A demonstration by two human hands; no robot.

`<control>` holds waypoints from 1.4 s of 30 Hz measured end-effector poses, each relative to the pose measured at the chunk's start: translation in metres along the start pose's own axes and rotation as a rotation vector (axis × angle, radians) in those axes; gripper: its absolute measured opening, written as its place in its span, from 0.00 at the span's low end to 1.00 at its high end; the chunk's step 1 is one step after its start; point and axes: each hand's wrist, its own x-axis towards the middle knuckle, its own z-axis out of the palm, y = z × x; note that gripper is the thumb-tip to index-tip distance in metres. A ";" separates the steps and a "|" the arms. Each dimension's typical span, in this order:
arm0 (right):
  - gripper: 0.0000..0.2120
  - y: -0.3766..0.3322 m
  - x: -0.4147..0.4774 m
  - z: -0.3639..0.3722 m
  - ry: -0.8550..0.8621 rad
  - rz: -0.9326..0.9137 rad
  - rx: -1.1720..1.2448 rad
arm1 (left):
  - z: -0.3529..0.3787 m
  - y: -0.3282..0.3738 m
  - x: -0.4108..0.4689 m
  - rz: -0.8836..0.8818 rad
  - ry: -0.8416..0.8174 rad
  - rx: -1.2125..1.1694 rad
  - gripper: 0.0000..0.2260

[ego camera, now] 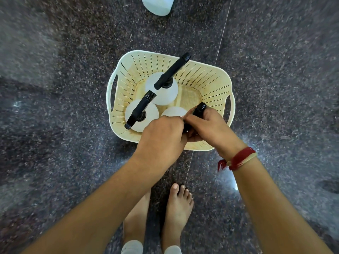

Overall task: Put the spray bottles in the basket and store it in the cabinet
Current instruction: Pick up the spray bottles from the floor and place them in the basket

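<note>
A cream perforated basket stands on the dark speckled floor below me. Two white spray bottles with black trigger heads stand upright inside it, one at the back and one at the front left. A third white spray bottle is at the front right of the basket. My right hand is closed around its black head, whose nozzle sticks out past my fingers. My left hand is pressed against the same head from the left, fingers curled; most of that bottle is hidden.
Another white container stands on the floor at the top edge, beyond the basket. My bare feet are just behind the basket. A thin seam runs across the stone floor. No cabinet is in view.
</note>
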 end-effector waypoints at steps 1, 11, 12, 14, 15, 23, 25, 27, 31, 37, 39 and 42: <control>0.07 0.001 0.000 0.000 -0.007 -0.005 -0.023 | 0.002 0.000 0.000 0.009 0.005 0.010 0.07; 0.09 0.008 -0.002 0.012 0.211 -0.120 -0.092 | 0.010 -0.011 -0.003 0.022 0.069 -0.087 0.11; 0.10 0.009 -0.002 0.012 0.206 -0.109 -0.051 | 0.009 -0.012 -0.003 0.014 0.069 -0.095 0.11; 0.11 0.011 -0.005 0.012 0.195 -0.073 0.040 | 0.009 -0.013 -0.003 0.002 0.060 -0.114 0.11; 0.11 0.012 -0.006 0.011 0.197 -0.057 0.072 | 0.009 -0.012 -0.003 0.003 0.059 -0.115 0.11; 0.29 0.002 -0.023 -0.006 0.150 0.153 -0.057 | 0.004 -0.002 0.000 -0.002 -0.032 -0.059 0.15; 0.41 -0.006 -0.034 -0.017 0.259 0.145 -0.411 | -0.002 0.001 -0.004 0.002 -0.011 0.012 0.19; 0.41 -0.019 -0.043 -0.027 0.510 -0.022 -0.566 | -0.013 0.005 -0.007 0.046 0.084 0.072 0.21; 0.30 -0.055 -0.015 -0.026 0.544 -0.254 -0.420 | -0.040 0.005 0.004 0.153 0.355 0.106 0.17; 0.34 -0.106 0.091 -0.005 0.448 -0.380 -0.201 | -0.060 -0.020 0.056 0.039 0.236 0.213 0.34; 0.40 -0.125 0.135 -0.006 0.417 -0.320 -0.166 | -0.065 -0.029 0.072 -0.007 0.186 0.212 0.39; 0.47 -0.151 0.192 -0.010 0.344 -0.222 -0.237 | -0.072 -0.040 0.087 -0.021 0.166 0.214 0.41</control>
